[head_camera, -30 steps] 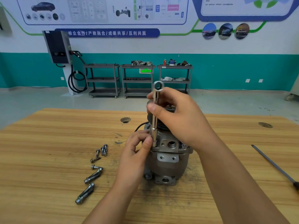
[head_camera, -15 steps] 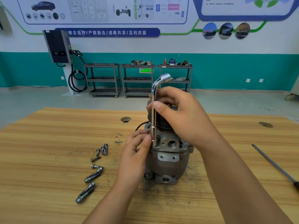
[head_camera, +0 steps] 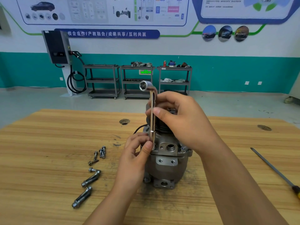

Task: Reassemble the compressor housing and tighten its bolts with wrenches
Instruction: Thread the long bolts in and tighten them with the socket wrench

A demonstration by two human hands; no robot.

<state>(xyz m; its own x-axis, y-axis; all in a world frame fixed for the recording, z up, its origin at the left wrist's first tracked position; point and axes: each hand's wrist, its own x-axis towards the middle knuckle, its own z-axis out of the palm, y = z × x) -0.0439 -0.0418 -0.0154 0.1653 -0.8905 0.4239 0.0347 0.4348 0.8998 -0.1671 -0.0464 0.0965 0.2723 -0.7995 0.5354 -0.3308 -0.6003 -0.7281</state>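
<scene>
Right hand (head_camera: 183,117) grips L-shaped socket wrench (head_camera: 152,111) upright on compressor housing (head_camera: 167,161) — left hand (head_camera: 136,153) fingers pinch its lower end.

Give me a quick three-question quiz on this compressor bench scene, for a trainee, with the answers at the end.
1. True or false: the socket wrench stands upright, its lower end at the top of the compressor.
2. Where do the loose bolts lie on the table? A: left of the compressor. B: right of it. C: behind it.
3. Fill in: the ___ hand pinches the wrench's lower end, while the other grips its shaft higher up.

Key: 1 true. 2 A. 3 left: the left hand pinches low, the right hand grips above.
</scene>
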